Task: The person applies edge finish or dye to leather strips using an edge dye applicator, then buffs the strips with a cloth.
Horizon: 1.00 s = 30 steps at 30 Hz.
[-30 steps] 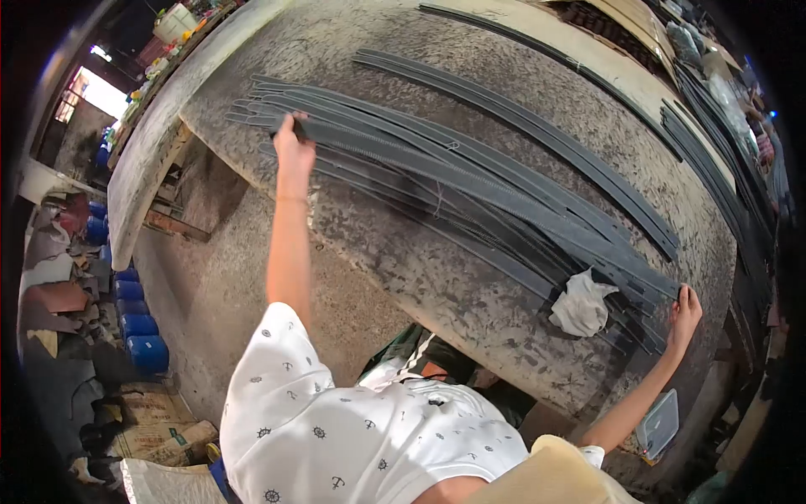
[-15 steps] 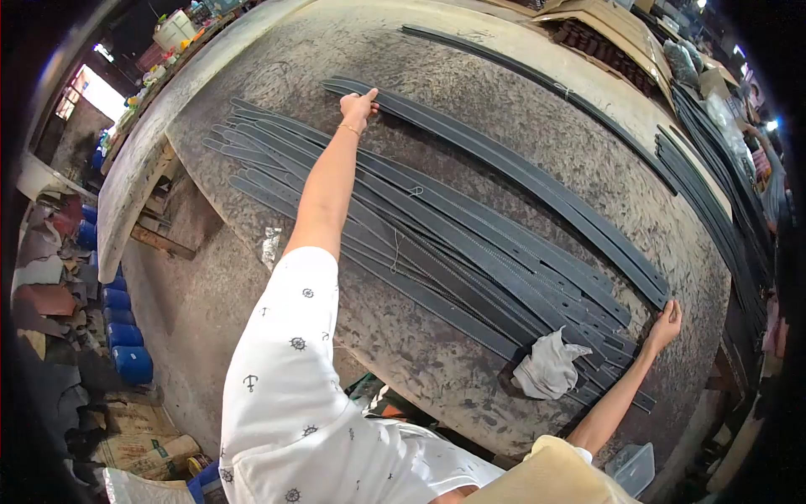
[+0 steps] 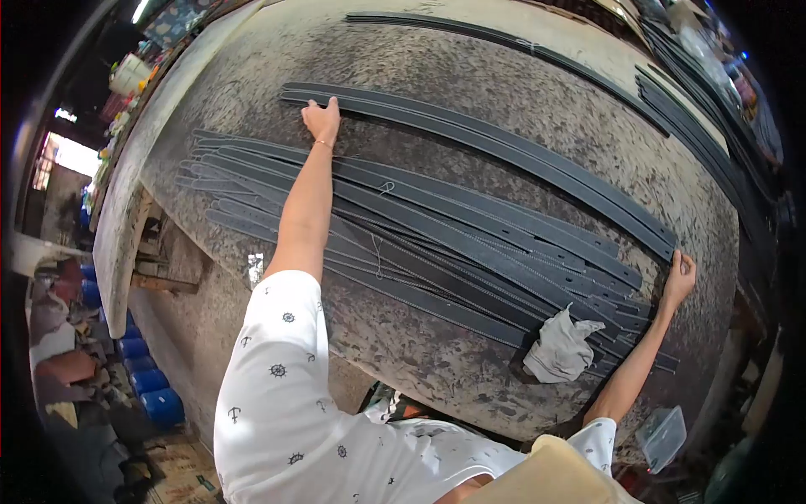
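Note:
Two dark grey stitched belt straps (image 3: 487, 139) lie side by side across the table, bowed slightly. My left hand (image 3: 323, 120) is at their left end, thumb and fingertips against the near edge. At the opposite end, my right hand (image 3: 678, 281) pinches the strap tips between thumb and finger. Nearer to me spreads an overlapping pile of similar belt straps (image 3: 437, 239), some with punched holes at their right ends. Loose thread (image 3: 378, 256) rests on that pile. A crumpled grey cloth (image 3: 561, 346) covers part of the pile's right end, below my right hand.
More dark strips (image 3: 504, 38) run along the table's far side, with a bundle (image 3: 688, 126) at the right. A clear plastic box (image 3: 663, 438) is at the lower right. Blue drums (image 3: 161, 406) and scraps stand on the floor at left. The worn table (image 3: 420, 361) curves around me.
The camera view has shifted. My left hand has gone from wrapping the straps' left end to touching their near edge, and the straps there lie flatter. My right hand stays at the right end.

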Each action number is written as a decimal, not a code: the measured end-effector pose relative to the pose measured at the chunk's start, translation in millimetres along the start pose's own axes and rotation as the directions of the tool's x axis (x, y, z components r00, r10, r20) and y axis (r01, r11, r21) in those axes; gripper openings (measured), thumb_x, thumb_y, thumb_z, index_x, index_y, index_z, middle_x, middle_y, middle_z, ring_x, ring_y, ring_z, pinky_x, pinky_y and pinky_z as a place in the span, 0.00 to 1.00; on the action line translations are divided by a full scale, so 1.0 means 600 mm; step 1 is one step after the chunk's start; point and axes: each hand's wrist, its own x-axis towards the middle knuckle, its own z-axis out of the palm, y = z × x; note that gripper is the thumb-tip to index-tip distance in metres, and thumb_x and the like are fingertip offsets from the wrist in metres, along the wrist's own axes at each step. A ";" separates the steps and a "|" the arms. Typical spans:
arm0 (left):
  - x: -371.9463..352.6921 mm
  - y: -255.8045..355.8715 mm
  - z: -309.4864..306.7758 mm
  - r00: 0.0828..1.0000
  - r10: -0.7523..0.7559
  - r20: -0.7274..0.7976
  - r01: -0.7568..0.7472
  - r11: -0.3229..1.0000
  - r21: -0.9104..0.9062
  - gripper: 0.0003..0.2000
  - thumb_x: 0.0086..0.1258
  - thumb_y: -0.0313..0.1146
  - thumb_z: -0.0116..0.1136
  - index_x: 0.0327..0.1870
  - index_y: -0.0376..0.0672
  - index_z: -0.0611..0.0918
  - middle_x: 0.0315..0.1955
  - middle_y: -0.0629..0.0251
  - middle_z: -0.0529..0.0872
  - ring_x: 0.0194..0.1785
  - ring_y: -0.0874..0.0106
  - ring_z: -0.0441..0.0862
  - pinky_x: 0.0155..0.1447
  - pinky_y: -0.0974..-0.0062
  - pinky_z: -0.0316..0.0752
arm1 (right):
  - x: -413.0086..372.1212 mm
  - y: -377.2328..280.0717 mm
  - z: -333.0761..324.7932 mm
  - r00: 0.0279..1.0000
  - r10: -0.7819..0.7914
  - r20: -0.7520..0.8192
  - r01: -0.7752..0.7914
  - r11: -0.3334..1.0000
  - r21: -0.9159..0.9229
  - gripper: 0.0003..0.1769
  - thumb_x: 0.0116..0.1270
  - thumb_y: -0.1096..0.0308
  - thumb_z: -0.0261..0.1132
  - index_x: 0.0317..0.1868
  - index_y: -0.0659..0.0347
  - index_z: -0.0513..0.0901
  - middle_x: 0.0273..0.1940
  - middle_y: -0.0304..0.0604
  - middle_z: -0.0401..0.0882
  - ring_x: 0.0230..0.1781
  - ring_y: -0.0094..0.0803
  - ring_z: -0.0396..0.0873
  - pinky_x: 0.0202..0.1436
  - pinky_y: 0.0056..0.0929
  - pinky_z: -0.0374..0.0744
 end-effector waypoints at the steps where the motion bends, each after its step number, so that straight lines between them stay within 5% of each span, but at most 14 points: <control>1: 0.007 -0.013 0.007 1.000 -0.011 0.001 0.011 0.999 -0.043 0.32 0.61 0.49 0.69 0.54 0.24 0.80 0.49 0.38 0.80 0.56 0.44 0.78 0.63 0.57 0.73 | 0.002 -0.003 0.002 1.000 0.015 -0.009 -0.015 1.000 -0.008 0.25 0.71 0.53 0.71 0.52 0.68 0.82 0.51 0.51 0.84 0.57 0.41 0.83 0.58 0.36 0.79; 4: 0.033 -0.045 0.019 0.995 0.075 0.072 -0.071 0.996 -0.050 0.30 0.63 0.47 0.67 0.54 0.25 0.81 0.53 0.38 0.78 0.58 0.45 0.77 0.65 0.57 0.71 | -0.020 -0.041 0.000 1.000 -0.019 0.012 0.021 0.988 -0.154 0.26 0.71 0.50 0.70 0.51 0.67 0.83 0.51 0.53 0.85 0.54 0.48 0.84 0.59 0.43 0.80; 6: -0.010 0.009 -0.003 0.986 0.095 -0.134 -0.086 0.994 0.073 0.28 0.64 0.46 0.66 0.54 0.26 0.81 0.57 0.39 0.74 0.59 0.46 0.75 0.65 0.55 0.70 | -0.014 -0.029 0.009 0.993 -0.121 0.000 0.119 0.975 -0.189 0.24 0.69 0.48 0.71 0.47 0.64 0.85 0.42 0.51 0.87 0.51 0.44 0.86 0.57 0.40 0.80; 8: -0.051 0.060 -0.022 0.971 0.122 -0.204 -0.122 0.992 0.008 0.27 0.64 0.45 0.67 0.54 0.28 0.81 0.58 0.42 0.71 0.59 0.46 0.73 0.65 0.52 0.69 | -0.036 -0.073 0.008 0.996 -0.086 -0.020 0.076 0.952 -0.298 0.27 0.67 0.44 0.70 0.48 0.62 0.87 0.47 0.56 0.88 0.52 0.49 0.86 0.56 0.41 0.80; 12: -0.130 0.157 -0.018 0.832 0.532 -0.158 -0.500 0.842 0.201 0.29 0.63 0.47 0.71 0.56 0.31 0.80 0.56 0.44 0.74 0.59 0.47 0.73 0.67 0.50 0.67 | -0.045 -0.085 0.004 0.999 -0.027 -0.038 0.018 0.973 -0.231 0.23 0.67 0.45 0.68 0.47 0.56 0.88 0.41 0.56 0.88 0.46 0.50 0.87 0.51 0.39 0.81; 13: -0.167 0.217 -0.014 0.693 0.714 0.102 -0.719 0.695 0.026 0.31 0.62 0.49 0.72 0.58 0.32 0.79 0.57 0.43 0.75 0.62 0.47 0.73 0.68 0.51 0.66 | -0.040 -0.072 0.008 0.993 -0.061 -0.102 0.039 0.978 -0.203 0.21 0.68 0.48 0.68 0.47 0.56 0.89 0.39 0.56 0.88 0.45 0.50 0.87 0.50 0.40 0.81; 14: -0.208 0.271 -0.008 0.447 0.841 0.304 -0.834 0.515 -0.197 0.34 0.61 0.51 0.73 0.60 0.32 0.78 0.59 0.43 0.77 0.64 0.46 0.73 0.70 0.51 0.66 | -0.036 -0.059 0.012 0.987 -0.073 -0.142 0.051 0.986 -0.156 0.18 0.68 0.51 0.67 0.47 0.56 0.89 0.39 0.56 0.88 0.45 0.50 0.87 0.49 0.40 0.81; 16: -0.300 0.370 0.018 0.149 0.865 0.479 -0.847 0.361 -0.391 0.43 0.57 0.57 0.74 0.67 0.32 0.75 0.63 0.42 0.78 0.69 0.47 0.71 0.74 0.54 0.64 | -0.044 -0.079 -0.001 0.992 0.038 -0.122 -0.055 0.989 -0.140 0.15 0.67 0.58 0.64 0.48 0.57 0.89 0.39 0.51 0.90 0.43 0.46 0.88 0.49 0.38 0.82; 20: -0.421 0.466 0.110 -0.213 0.752 0.624 -0.711 0.318 -0.627 0.53 0.51 0.57 0.78 0.75 0.34 0.68 0.67 0.43 0.75 0.70 0.48 0.70 0.76 0.59 0.63 | -0.039 -0.061 -0.013 1.000 0.029 -0.002 -0.029 1.000 0.000 0.14 0.64 0.64 0.65 0.46 0.60 0.90 0.38 0.47 0.90 0.41 0.35 0.89 0.48 0.33 0.83; 24: -0.462 0.540 0.107 -0.265 0.569 0.779 -0.826 0.283 -0.488 0.49 0.42 0.51 0.82 0.67 0.34 0.76 0.61 0.47 0.79 0.66 0.51 0.76 0.71 0.60 0.70 | -0.032 -0.045 -0.010 1.000 -0.003 0.026 0.000 0.996 0.092 0.14 0.65 0.63 0.68 0.46 0.61 0.90 0.40 0.46 0.91 0.43 0.34 0.89 0.52 0.33 0.83; 30: -0.470 0.552 0.116 -0.223 0.587 0.778 -0.840 0.289 -0.459 0.44 0.37 0.45 0.80 0.62 0.34 0.81 0.56 0.48 0.82 0.62 0.51 0.78 0.67 0.60 0.74 | -0.028 -0.046 -0.008 0.996 0.055 0.068 -0.063 0.991 0.115 0.15 0.64 0.62 0.70 0.46 0.61 0.90 0.42 0.46 0.91 0.46 0.35 0.89 0.52 0.32 0.83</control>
